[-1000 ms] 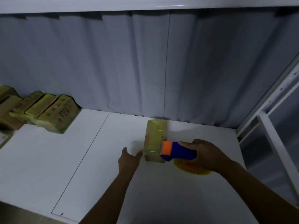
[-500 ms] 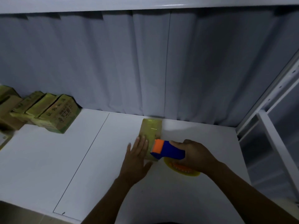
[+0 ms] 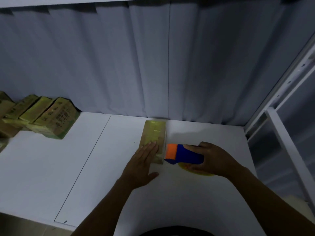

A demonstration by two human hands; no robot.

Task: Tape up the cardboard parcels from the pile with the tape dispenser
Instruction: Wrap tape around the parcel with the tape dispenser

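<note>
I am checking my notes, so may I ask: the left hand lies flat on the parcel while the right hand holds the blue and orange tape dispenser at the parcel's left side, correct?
Not quite: the head view shows the tape dispenser, held by the right hand, at the right side of the parcel, not the left. The left hand does lie flat on the parcel.

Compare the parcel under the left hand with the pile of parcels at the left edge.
The parcel lies flat and alone; the pile leans in a row by the curtain. The left hand presses on the parcel; nothing touches the pile. Both are brownish cardboard.
</note>
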